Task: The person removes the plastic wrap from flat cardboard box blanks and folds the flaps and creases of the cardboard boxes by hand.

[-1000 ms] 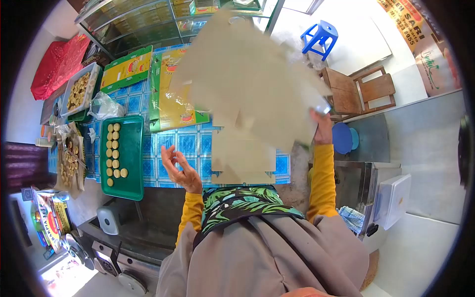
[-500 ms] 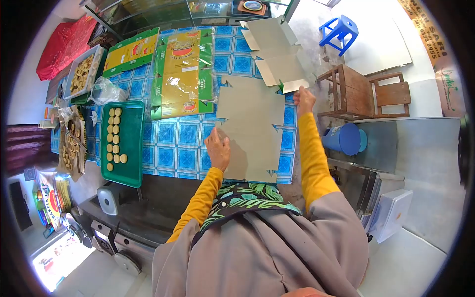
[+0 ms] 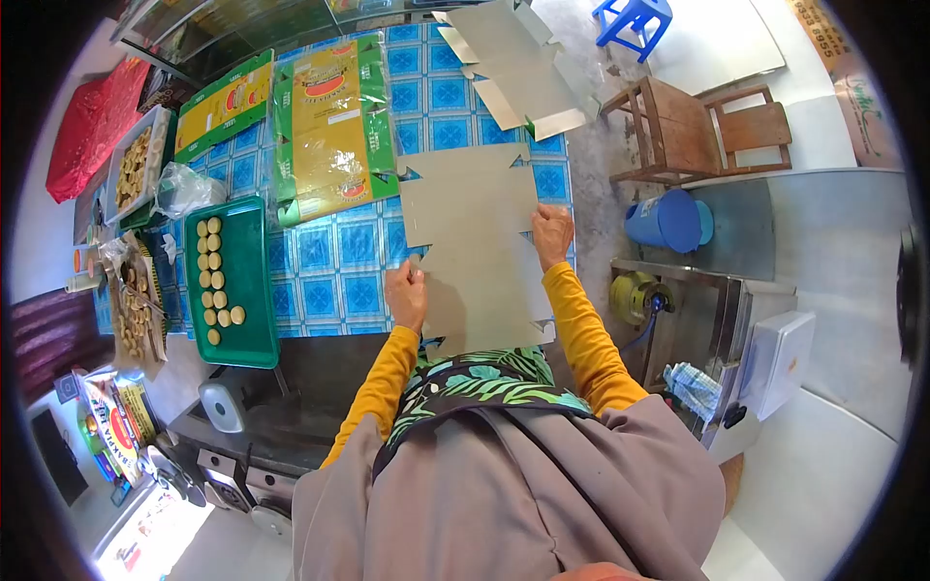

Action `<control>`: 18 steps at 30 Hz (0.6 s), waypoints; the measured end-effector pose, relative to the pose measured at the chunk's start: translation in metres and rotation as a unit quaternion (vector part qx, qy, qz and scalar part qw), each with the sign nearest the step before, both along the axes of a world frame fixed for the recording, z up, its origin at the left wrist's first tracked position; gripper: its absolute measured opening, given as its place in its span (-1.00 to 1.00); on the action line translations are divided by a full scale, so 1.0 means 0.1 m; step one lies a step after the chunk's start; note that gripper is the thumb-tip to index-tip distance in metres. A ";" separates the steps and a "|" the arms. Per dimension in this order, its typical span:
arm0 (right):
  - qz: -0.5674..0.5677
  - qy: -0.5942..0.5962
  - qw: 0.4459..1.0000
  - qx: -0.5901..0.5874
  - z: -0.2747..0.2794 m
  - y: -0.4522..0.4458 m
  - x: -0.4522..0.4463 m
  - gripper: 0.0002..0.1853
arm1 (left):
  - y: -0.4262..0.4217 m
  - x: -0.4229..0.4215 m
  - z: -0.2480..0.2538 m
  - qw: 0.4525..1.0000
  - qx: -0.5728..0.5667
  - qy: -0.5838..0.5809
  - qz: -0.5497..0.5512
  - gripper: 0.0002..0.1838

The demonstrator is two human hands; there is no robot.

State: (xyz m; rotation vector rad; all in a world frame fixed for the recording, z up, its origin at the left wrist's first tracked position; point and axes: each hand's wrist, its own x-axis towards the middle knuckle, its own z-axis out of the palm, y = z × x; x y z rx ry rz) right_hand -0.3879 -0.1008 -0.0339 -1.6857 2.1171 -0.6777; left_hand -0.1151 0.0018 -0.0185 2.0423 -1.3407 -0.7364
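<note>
A flat grey cardboard box blank (image 3: 472, 218) lies unfolded on the blue checked tablecloth (image 3: 334, 261) in front of me. My left hand (image 3: 407, 293) is closed on its left edge near a notch, fingers curled. On the opposite edge, my right hand (image 3: 552, 234) is closed in the same way, a little farther up. A second cardboard blank (image 3: 523, 68), creased and partly raised at its flaps, rests at the table's far right corner, with neither hand on it.
Printed green-yellow box blanks (image 3: 334, 126) lie beyond a green tray (image 3: 247, 290) of round pastries. A plastic tub of pastries (image 3: 142, 165) stands at far left. Right of the table are a wooden chair (image 3: 668, 131), blue stool (image 3: 635, 21) and blue bin (image 3: 666, 223).
The second blank has left my right hand and rests at the far right corner. My right hand has come down to the near blank's right edge; my left hand has shifted slightly left.
</note>
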 end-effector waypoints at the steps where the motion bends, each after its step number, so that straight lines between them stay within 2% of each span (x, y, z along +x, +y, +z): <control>1: -0.029 -0.010 0.999 -0.023 -0.01 0.05 0.05 -0.83 | 0.02 -0.02 0.05 0.999 0.007 -0.044 -0.020 -0.59; 2: -0.058 -0.018 0.997 -0.048 -0.01 0.10 0.08 -0.84 | 0.04 -0.04 0.00 0.997 -0.010 -0.070 -0.039 -0.54; 6: -0.090 0.012 0.995 -0.046 0.05 0.10 0.14 -0.83 | -0.01 0.01 0.05 0.996 0.025 -0.048 -0.073 -0.59; 8: -0.090 -0.040 0.994 -0.049 0.06 0.10 0.12 -0.81 | -0.01 0.03 0.09 0.993 0.008 -0.047 -0.110 -0.64; 12: -0.138 -0.049 0.986 -0.084 0.30 0.08 0.21 -0.78 | -0.08 0.08 0.10 0.992 0.030 -0.029 -0.120 -0.65; 14: -0.159 -0.098 0.982 0.013 0.45 0.02 0.21 -0.77 | -0.12 0.10 0.13 0.984 0.092 -0.035 -0.150 -0.61; 15: -0.156 -0.096 0.983 0.012 0.44 -0.01 0.22 -0.77 | -0.11 0.09 0.16 0.984 0.091 -0.033 -0.147 -0.61; 16: -0.134 0.048 0.988 -0.052 0.43 -0.05 0.24 -0.79 | -0.10 0.06 0.19 0.985 0.026 -0.078 -0.152 -0.58; 17: -0.108 0.190 0.969 -0.117 0.43 -0.11 0.26 -0.81 | -0.11 0.02 0.21 0.980 -0.039 -0.123 -0.154 -0.56; 18: -0.101 0.190 0.969 -0.120 0.46 -0.21 0.29 -0.81 | -0.15 -0.03 0.29 0.981 -0.040 -0.122 -0.147 -0.56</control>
